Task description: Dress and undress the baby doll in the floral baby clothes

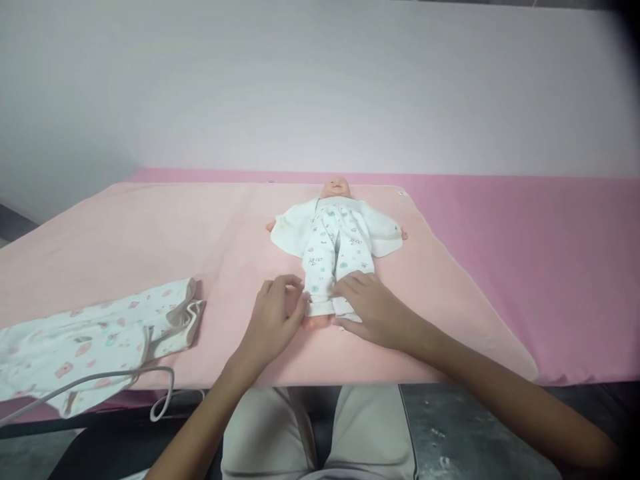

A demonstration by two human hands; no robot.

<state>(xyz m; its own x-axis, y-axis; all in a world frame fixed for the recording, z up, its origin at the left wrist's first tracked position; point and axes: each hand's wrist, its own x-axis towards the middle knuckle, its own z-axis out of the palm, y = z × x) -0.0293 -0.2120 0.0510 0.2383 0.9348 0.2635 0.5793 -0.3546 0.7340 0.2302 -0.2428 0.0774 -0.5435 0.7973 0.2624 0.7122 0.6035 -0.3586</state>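
Note:
A baby doll [338, 187] lies on its back, head toward the wall and arms spread in white sleeves. White printed baby pants [320, 257] lie over its body and legs. At the cuff of the pant leg on the left, my left hand [274, 313] is closed, thumb and fingertips pinching the cloth's outer edge. One doll foot shows below that cuff. My right hand [373, 308] grips the lower part of the other pant leg, fingers on top and thumb below near the cuff. It hides the foot there.
A light pink cloth [225, 233] covers much of the table, over a darker pink cover [500, 247]. Folded printed baby clothing [100, 333] lies at the left front, with a grey cable [100, 377] across it. A pale wall [320, 87] stands behind.

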